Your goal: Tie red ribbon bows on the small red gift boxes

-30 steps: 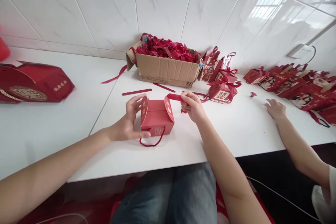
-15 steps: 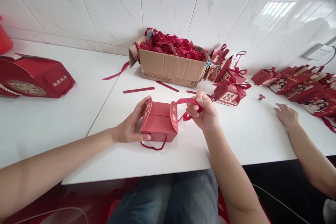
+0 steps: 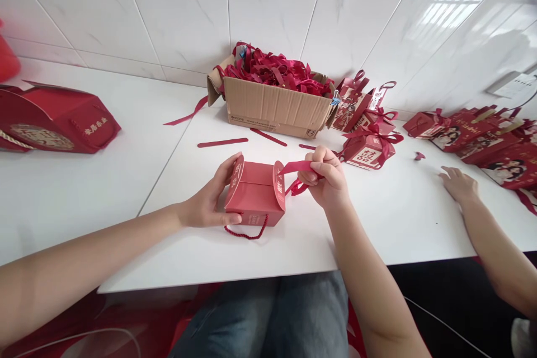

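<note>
A small red gift box (image 3: pixel 255 193) with curved side flaps and a twisted cord handle (image 3: pixel 248 234) stands on the white table. My left hand (image 3: pixel 212 196) grips its left side, thumb on the front and fingers behind. On the box's right, my right hand (image 3: pixel 326 175) pinches a red ribbon (image 3: pixel 297 166) between thumb and fingers. That ribbon runs to the box's right flap, and more of it loops below the hand. Where the ribbon meets the box is hard to make out.
A cardboard box (image 3: pixel 277 107) full of red ribbons stands by the tiled wall. Loose red strips (image 3: pixel 222 142) lie before it. Finished red boxes (image 3: pixel 369 148) are to the right, a larger red box (image 3: pixel 59 118) to the left. Another person's hand (image 3: pixel 460 185) rests at right.
My right hand has shifted very slightly, its fingers closing a little further along the ribbon. My left hand and the gift box stay in place.
</note>
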A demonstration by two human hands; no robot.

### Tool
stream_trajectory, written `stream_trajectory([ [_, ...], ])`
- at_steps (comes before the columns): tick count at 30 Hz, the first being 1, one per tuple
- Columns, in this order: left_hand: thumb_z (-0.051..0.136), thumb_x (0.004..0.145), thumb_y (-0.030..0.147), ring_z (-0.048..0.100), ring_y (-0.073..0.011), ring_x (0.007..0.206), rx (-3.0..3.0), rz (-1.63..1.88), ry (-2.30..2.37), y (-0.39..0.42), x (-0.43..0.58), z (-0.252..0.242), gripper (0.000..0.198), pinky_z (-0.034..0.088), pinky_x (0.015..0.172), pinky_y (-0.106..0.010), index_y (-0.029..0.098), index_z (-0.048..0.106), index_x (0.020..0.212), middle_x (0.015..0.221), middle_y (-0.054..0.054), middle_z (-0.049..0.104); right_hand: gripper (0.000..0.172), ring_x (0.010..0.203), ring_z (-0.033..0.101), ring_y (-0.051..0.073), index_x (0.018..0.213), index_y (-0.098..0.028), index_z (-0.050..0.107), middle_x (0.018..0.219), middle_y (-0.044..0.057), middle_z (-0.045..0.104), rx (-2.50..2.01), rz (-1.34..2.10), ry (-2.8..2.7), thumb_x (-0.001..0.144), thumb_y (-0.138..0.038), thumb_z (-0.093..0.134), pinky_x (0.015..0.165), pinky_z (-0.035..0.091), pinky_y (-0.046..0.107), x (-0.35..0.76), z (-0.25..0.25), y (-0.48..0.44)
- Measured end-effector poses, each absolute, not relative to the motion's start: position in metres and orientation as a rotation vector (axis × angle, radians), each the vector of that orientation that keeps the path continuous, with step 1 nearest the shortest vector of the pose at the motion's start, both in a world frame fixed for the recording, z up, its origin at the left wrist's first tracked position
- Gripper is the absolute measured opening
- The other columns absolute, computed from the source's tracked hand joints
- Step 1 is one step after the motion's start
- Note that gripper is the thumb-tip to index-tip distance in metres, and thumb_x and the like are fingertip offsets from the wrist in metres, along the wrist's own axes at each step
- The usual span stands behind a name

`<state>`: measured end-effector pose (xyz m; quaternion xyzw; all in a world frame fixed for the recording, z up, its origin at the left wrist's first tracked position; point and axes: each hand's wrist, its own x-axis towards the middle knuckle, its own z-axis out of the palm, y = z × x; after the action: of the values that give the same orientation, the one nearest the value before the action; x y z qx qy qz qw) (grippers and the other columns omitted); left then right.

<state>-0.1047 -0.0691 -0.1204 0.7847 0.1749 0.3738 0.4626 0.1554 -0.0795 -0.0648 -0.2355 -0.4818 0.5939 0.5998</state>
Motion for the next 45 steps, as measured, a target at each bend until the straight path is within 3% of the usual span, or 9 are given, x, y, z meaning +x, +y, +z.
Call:
stream_trajectory([
  [21, 0.076, 0.070, 0.031, 0.039, -0.0360, 0.133, 1.912, 0.923, 0.420, -0.0696, -0.1038, -0.1197, 0.106, 0.035, 0.108, -0.055, 0.035, 0.007, 0.151, 0.150, -0.014, 0.030, 0.027, 0.044, 0.036, 0.007, 0.058, -0.019, 0.045, 0.048, -0.007, 0.044, -0.550, 1.394, -1.285, 0.074, -0.018, 0.067, 0.044, 0.025, 0.022, 0.1521, -0.0707, -0.0817],
  [33, 0.076, 0.069, 0.030, 0.041, -0.0364, 0.130, 1.911, 0.932, 0.404, -0.0686, -0.1035, -0.1207, 0.106, 0.036, 0.105, -0.056, 0.033, 0.008, 0.151, 0.148, -0.016, 0.032, 0.024, 0.047, 0.042, 0.008, 0.062, -0.020, 0.048, 0.053, -0.005, 0.052, -0.564, 1.341, -1.308, 0.078, -0.019, 0.065, 0.044, 0.029, 0.022, 0.1512, -0.0701, -0.0831],
  [39, 0.076, 0.069, 0.029, 0.038, -0.0362, 0.132, 1.893, 0.920, 0.409, -0.0685, -0.1037, -0.1226, 0.108, 0.037, 0.106, -0.055, 0.034, 0.005, 0.151, 0.149, -0.016, 0.030, 0.028, 0.050, 0.037, 0.006, 0.059, -0.019, 0.045, 0.066, -0.003, 0.050, -0.572, 1.337, -1.382, 0.075, -0.020, 0.069, 0.045, 0.027, 0.023, 0.1487, -0.0728, -0.0816],
  [45, 0.076, 0.069, 0.029, 0.038, -0.0362, 0.133, 1.893, 0.912, 0.408, -0.0682, -0.1042, -0.1226, 0.109, 0.037, 0.106, -0.055, 0.035, 0.005, 0.151, 0.149, -0.015, 0.031, 0.038, 0.047, 0.029, 0.006, 0.056, -0.020, 0.036, 0.055, -0.007, 0.037, -0.586, 1.403, -1.336, 0.076, -0.019, 0.068, 0.044, 0.022, 0.023, 0.1481, -0.0721, -0.0836],
])
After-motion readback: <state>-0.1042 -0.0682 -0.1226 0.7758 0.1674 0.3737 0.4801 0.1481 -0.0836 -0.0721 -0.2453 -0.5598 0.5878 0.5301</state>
